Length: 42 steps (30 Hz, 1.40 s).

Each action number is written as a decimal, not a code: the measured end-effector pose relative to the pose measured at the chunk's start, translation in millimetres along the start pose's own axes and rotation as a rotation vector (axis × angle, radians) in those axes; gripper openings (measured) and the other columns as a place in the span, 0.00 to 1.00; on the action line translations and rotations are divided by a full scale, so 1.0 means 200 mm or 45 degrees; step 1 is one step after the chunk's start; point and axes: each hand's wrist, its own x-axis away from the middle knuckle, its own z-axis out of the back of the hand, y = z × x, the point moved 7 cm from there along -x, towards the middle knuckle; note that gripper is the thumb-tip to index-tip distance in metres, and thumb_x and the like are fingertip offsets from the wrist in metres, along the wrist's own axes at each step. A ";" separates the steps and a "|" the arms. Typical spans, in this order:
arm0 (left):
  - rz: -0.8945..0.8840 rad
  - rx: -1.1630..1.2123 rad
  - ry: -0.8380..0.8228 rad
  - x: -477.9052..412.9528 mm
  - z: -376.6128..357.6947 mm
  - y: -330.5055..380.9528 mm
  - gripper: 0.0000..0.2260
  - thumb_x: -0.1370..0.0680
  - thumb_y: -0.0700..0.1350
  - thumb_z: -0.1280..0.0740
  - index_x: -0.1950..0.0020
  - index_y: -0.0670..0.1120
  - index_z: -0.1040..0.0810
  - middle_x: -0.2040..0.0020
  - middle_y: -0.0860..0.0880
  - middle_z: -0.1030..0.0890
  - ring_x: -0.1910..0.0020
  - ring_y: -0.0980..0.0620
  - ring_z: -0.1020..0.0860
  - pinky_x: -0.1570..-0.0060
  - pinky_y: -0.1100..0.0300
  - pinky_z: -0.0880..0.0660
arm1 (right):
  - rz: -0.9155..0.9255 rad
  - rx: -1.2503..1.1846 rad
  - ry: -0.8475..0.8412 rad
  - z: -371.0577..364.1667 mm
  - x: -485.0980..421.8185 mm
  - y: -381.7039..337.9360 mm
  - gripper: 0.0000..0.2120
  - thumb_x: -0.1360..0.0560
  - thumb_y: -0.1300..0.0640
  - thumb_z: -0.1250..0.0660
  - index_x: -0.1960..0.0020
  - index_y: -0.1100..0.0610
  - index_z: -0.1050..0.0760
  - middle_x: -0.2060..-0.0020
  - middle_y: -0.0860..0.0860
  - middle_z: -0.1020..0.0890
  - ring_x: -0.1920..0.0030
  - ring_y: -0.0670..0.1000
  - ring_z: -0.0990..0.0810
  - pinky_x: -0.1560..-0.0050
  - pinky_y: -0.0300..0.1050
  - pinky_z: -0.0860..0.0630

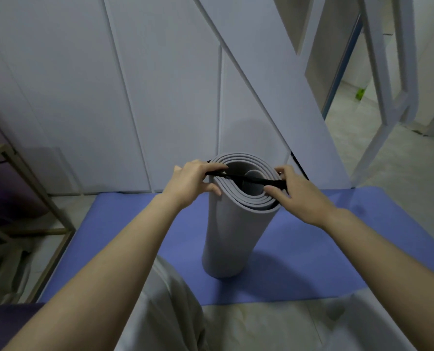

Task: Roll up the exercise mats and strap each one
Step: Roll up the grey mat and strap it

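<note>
Grey roll (231, 236): stands upright on the blue mat (312, 249), rolled but not yet strapped.
Blue mat: flat on the floor under the roll, not yet rolled.
Black strap (238, 176): stretched across the open top of the roll.
Left hand (193, 178): fingers curled, pinches the strap at the left rim of the roll.
Right hand (297, 193): pinches the other end at the right rim.
Risk: the roll may tip or spring open, I think, because nothing binds it yet.
Count: one roll, one flat mat, one strap, two hands.

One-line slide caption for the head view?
Left hand and right hand hold a black strap across the upright grey rolled mat standing on a blue mat.
</note>
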 end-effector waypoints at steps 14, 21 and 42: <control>-0.024 -0.007 -0.064 -0.05 0.01 0.01 0.22 0.30 0.44 0.25 0.38 0.56 0.23 0.57 0.58 0.24 0.61 0.58 0.29 0.54 0.55 0.37 | 0.243 0.130 0.025 0.02 -0.03 -0.09 0.29 0.34 0.38 0.29 0.35 0.46 0.28 0.59 0.42 0.29 0.54 0.46 0.29 0.58 0.31 0.36; 0.032 0.261 0.102 -0.08 -0.02 0.00 0.15 0.37 0.37 0.23 0.60 0.53 0.24 0.68 0.56 0.26 0.68 0.58 0.31 0.60 0.55 0.33 | 0.169 -0.077 0.273 0.03 -0.03 -0.03 0.15 0.32 0.49 0.25 0.53 0.52 0.28 0.61 0.47 0.28 0.59 0.49 0.29 0.60 0.42 0.34; -0.087 0.092 0.148 0.13 -0.22 -0.01 0.14 0.27 0.51 0.29 0.62 0.46 0.31 0.51 0.50 0.30 0.48 0.49 0.29 0.26 0.45 0.51 | 0.448 0.188 0.474 -0.14 0.06 -0.07 0.08 0.25 0.55 0.37 0.56 0.61 0.26 0.60 0.52 0.29 0.56 0.49 0.31 0.29 0.45 0.41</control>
